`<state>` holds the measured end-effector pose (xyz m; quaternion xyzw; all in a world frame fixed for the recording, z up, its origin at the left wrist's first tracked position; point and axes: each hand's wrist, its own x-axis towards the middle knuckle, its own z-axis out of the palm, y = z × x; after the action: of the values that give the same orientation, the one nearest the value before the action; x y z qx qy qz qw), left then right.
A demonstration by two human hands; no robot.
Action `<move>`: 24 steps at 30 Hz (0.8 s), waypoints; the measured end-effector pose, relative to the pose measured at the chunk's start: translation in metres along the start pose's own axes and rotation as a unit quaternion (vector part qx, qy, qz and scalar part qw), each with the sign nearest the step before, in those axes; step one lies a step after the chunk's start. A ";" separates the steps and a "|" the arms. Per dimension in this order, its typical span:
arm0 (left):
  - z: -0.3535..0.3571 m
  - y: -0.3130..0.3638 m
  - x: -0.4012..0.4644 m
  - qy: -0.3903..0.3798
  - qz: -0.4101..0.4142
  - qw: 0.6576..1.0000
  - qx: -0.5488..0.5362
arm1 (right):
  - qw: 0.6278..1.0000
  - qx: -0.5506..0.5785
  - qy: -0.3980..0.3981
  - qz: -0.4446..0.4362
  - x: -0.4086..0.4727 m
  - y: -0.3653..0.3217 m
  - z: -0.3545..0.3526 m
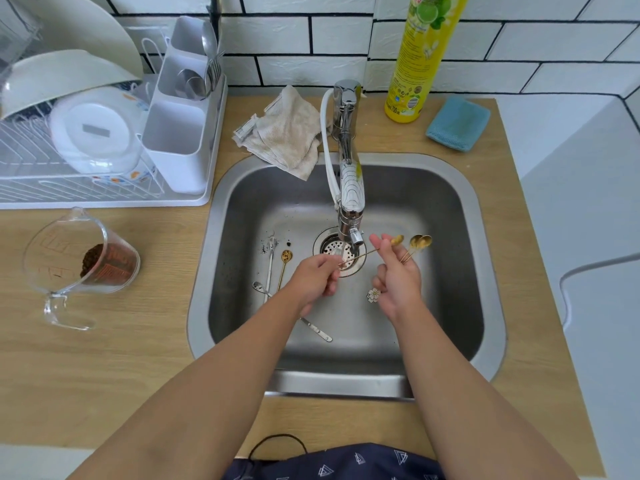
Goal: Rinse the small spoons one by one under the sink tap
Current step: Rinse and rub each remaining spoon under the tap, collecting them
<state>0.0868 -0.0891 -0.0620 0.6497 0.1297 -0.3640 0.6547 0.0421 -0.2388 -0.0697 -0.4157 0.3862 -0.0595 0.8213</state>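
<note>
Over the sink (450, 306), the left hand (313, 280) pinches the handle end of a gold spoon (397, 240) under the tap (351, 202). The right hand (398, 282) grips two gold spoons (420, 242). More spoons (273, 268) lie in the basin, left of the drain (341, 252).

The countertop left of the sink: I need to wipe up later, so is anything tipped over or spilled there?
Yes. The glass measuring jug lies on its side on the wooden counter, below the dish rack. Dark brown granules are heaped inside against its lower wall. None appear spilled onto the counter itself.
</note>
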 end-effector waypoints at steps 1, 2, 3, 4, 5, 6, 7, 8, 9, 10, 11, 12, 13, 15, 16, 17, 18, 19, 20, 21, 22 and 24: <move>-0.004 -0.003 -0.001 0.010 -0.002 1.000 -0.005 | 1.000 -0.013 -0.009 0.007 -0.001 0.002 0.002; -0.009 -0.005 -0.001 0.016 0.000 1.000 -0.011 | 1.000 -0.027 -0.011 0.010 -0.002 0.004 0.004; -0.012 -0.008 -0.004 0.016 0.006 1.000 -0.013 | 0.999 -0.039 -0.005 0.011 -0.003 0.007 0.005; -0.014 -0.011 -0.006 0.013 0.012 1.000 -0.010 | 0.999 -0.045 0.005 0.008 -0.003 0.008 0.006; -0.015 -0.013 -0.008 0.006 0.018 1.000 0.004 | 0.999 -0.045 0.015 0.002 -0.002 0.009 0.006; -0.013 -0.015 -0.010 0.000 0.024 0.999 0.031 | 0.999 -0.040 0.025 -0.003 -0.002 0.009 0.006; -0.011 -0.015 -0.010 -0.006 0.030 0.997 0.065 | 0.999 -0.033 0.035 -0.008 -0.001 0.008 0.004; -0.007 -0.014 -0.009 -0.010 0.038 0.995 0.097 | 0.999 -0.024 0.044 -0.011 0.000 0.007 0.003; -0.002 -0.011 -0.007 -0.014 0.046 0.992 0.116 | 0.998 -0.014 0.052 -0.012 0.000 0.007 0.001; 0.003 -0.006 -0.005 -0.020 0.054 0.991 0.121 | 0.998 -0.004 0.060 -0.011 0.001 0.006 -0.002; 0.007 -0.001 -0.003 -0.026 0.059 0.991 0.115 | 0.998 0.005 0.065 -0.009 0.001 0.005 -0.004; 0.010 0.005 -0.001 -0.032 0.059 0.992 0.103 | 0.998 0.011 0.069 -0.005 0.000 0.004 -0.006; 0.011 0.010 0.000 -0.037 0.057 0.994 0.090 | 0.997 0.013 0.070 -0.001 0.000 0.004 -0.007; 0.005 0.016 -0.003 -0.051 0.048 0.995 0.073 | 0.998 0.004 0.056 0.010 -0.001 0.005 -0.006; 0.000 0.016 -0.007 -0.061 0.036 0.995 0.069 | 0.999 -0.003 0.043 0.017 -0.002 0.006 -0.005; -0.006 0.015 -0.012 -0.071 0.020 0.995 0.069 | 0.999 -0.009 0.029 0.023 -0.002 0.006 -0.004; -0.011 0.013 -0.018 -0.081 0.008 0.994 0.077 | 0.999 -0.014 0.015 0.030 -0.002 0.007 -0.002; -0.016 0.009 -0.024 -0.088 0.005 0.991 0.101 | 0.999 -0.023 0.001 0.039 -0.002 0.008 0.000; -0.020 0.004 -0.030 -0.086 0.011 0.987 0.136 | 0.998 -0.036 -0.014 0.049 -0.002 0.010 0.003; -0.024 -0.001 -0.034 -0.078 0.022 0.982 0.172 | 0.997 -0.049 -0.029 0.060 -0.003 0.012 0.005; -0.026 -0.006 -0.037 -0.064 0.034 0.978 0.197 | 0.995 -0.061 -0.043 0.072 -0.004 0.014 0.008; -0.030 -0.013 -0.042 -0.049 0.037 0.976 0.207 | 0.989 -0.093 -0.071 0.092 -0.008 0.018 0.011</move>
<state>0.0581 -0.0469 -0.0485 0.7570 -0.0045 -0.3896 0.5245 0.0406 -0.2164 -0.0745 -0.4560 0.3677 0.0823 0.8063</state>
